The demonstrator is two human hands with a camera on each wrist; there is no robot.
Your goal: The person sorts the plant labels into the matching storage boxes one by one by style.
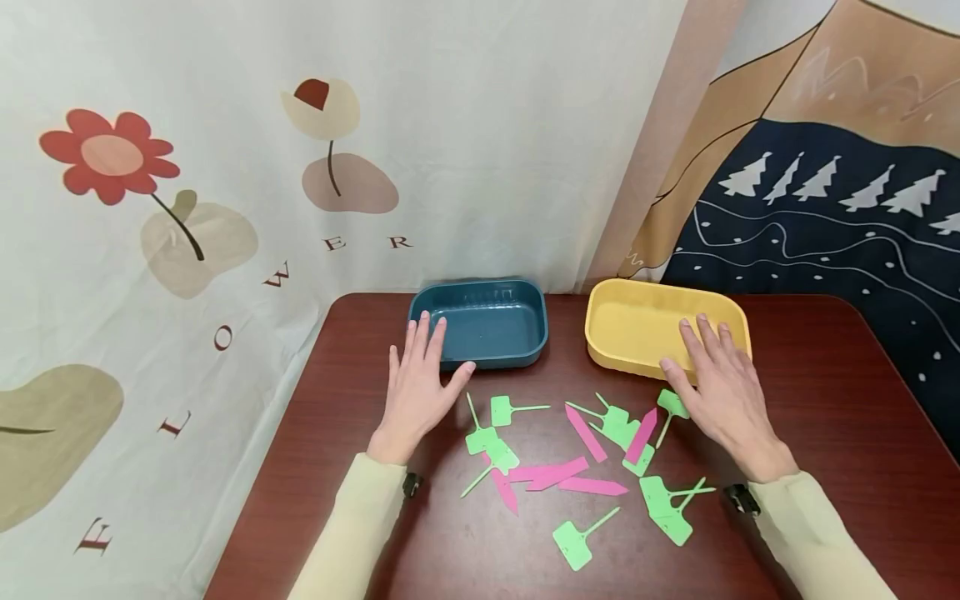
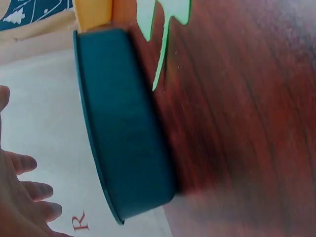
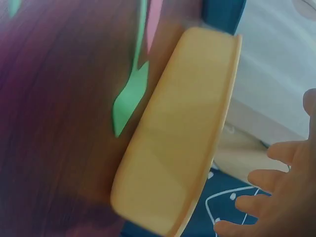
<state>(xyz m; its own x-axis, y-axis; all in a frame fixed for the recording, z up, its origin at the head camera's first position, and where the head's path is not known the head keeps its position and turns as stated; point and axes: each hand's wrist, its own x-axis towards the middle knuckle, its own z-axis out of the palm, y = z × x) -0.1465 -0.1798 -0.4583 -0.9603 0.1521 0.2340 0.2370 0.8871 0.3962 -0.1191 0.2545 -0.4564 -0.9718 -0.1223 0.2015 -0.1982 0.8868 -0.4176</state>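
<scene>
My left hand [image 1: 416,396], fingers straight and spread, is at the front left corner of a dark blue plastic tray [image 1: 502,363] and overlaps its rim in the head view. On the other side my right hand [image 1: 723,396] spreads its fingers over the front right part of a yellow tray [image 1: 622,360]. Neither hand holds anything. In the wrist views the fingers appear beyond the rims of the blue tray [image 2: 123,123] and the yellow tray [image 3: 177,128]. Several green T-shaped plant labels [image 1: 572,546] and several pink pointed plant labels [image 1: 592,486] lie scattered between my forearms.
All of this lies on a dark reddish-brown table [image 1: 300,500]. Behind the trays hangs a pale curtain [image 1: 495,125] with flower prints, and a dark blue cloth with white trees [image 1: 817,179] is at the right. Some labels overlap one another.
</scene>
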